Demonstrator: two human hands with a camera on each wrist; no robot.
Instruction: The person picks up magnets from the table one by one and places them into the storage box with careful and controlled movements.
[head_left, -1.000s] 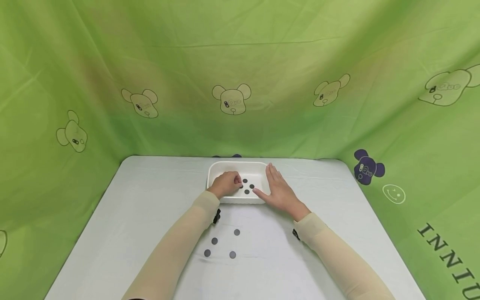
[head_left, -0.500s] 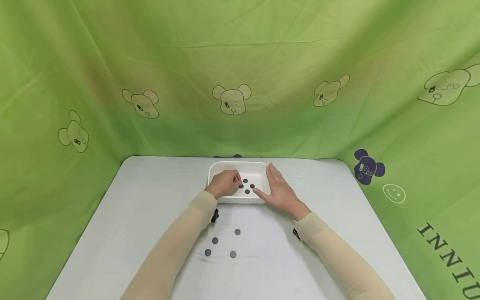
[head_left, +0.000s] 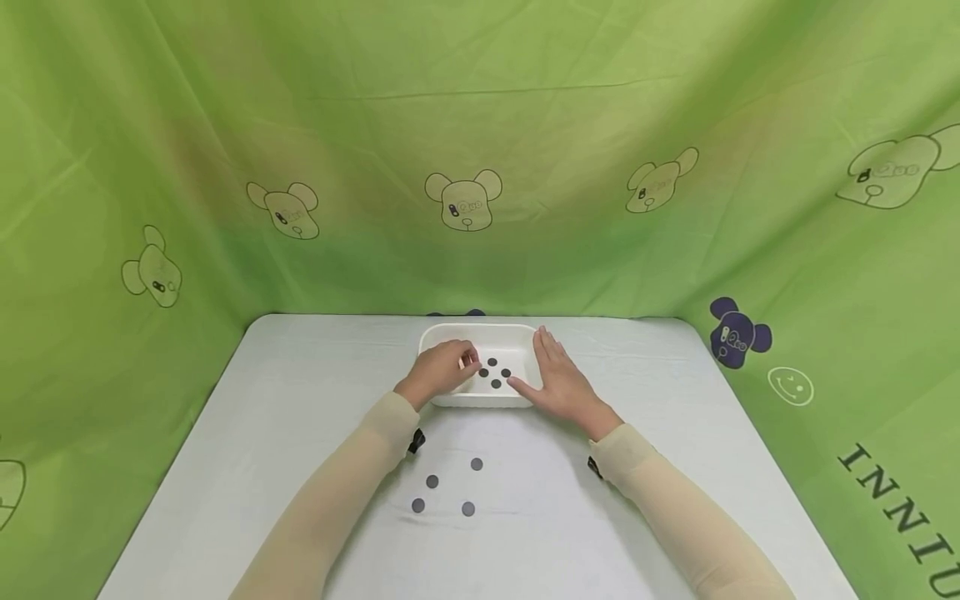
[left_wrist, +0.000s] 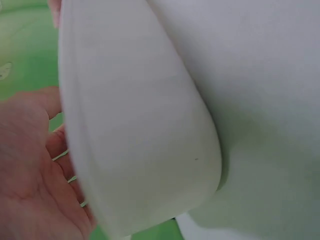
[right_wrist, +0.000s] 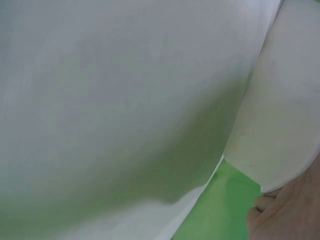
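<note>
A white rectangular tray stands near the far edge of the table. Several small dark discs lie flat on its floor. Above the tray's left part is my left hand, its fingers loosely bent just left of the discs, with nothing seen between them. The left wrist view shows that palm beside the tray's outer wall. My right hand rests along the tray's right rim, fingers straight and thumb reaching over the near side. Only part of the right hand shows in the right wrist view.
Several more dark discs lie on the white-covered table in front of the tray, between the forearms. A green patterned cloth hangs behind the table and along both sides.
My left hand has drawn slightly left and back from the leftmost disc in the tray, which now lies uncovered. The right hand stays on the rim.
</note>
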